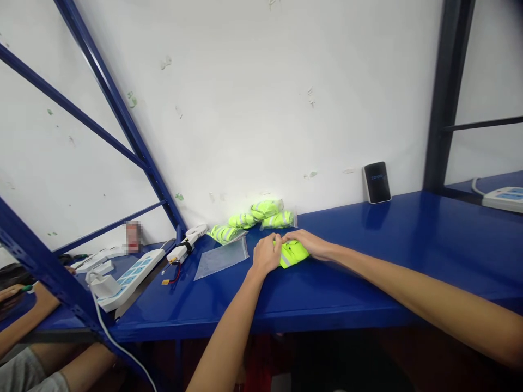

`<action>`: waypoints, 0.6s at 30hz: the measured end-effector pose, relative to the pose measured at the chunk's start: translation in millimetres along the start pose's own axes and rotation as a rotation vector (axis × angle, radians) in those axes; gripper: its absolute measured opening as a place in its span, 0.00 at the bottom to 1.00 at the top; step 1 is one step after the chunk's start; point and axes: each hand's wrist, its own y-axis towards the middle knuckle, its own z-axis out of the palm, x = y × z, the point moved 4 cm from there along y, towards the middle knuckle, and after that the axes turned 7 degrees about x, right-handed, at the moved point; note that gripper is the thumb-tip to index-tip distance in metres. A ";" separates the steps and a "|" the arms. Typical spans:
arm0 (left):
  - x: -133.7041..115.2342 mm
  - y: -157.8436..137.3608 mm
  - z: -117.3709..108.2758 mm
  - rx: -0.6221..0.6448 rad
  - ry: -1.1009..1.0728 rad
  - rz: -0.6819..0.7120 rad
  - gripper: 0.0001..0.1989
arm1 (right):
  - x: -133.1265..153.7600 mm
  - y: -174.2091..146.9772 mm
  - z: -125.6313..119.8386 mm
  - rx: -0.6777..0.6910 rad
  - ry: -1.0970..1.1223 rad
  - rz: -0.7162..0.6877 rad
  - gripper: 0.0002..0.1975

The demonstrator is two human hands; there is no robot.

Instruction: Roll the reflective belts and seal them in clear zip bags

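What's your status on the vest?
Left hand and right hand both pressing the vest, folded on the shelf. Empty bag lies left. Nothing in the way.

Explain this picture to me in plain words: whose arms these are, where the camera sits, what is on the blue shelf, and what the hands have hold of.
There is one picture, taken by a camera worn on a person's head, looking forward and down. The two bare arms reaching in are that person's own. The left hand and right hand press together on a folded neon-yellow vest with grey stripes, lying on the blue shelf. Behind it lie bagged vests of the same colour, and to the left an empty clear bag. Further left are a white power strip and a small white fan. A dark device leans on the wall. At the far left, another person's arm shows.
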 end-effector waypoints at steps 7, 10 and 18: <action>-8.8 -7.0 -8.4 -0.158 0.220 -0.016 0.24 | 15.2 -7.7 5.1 0.036 -0.276 -0.147 0.27; -9.1 -8.1 -9.6 -0.192 0.219 -0.036 0.23 | 17.4 -8.9 9.4 0.037 -0.373 -0.166 0.26; 6.3 -4.7 -6.4 -0.253 -0.150 -0.235 0.26 | 14.3 -7.5 16.6 0.023 -0.643 -0.275 0.24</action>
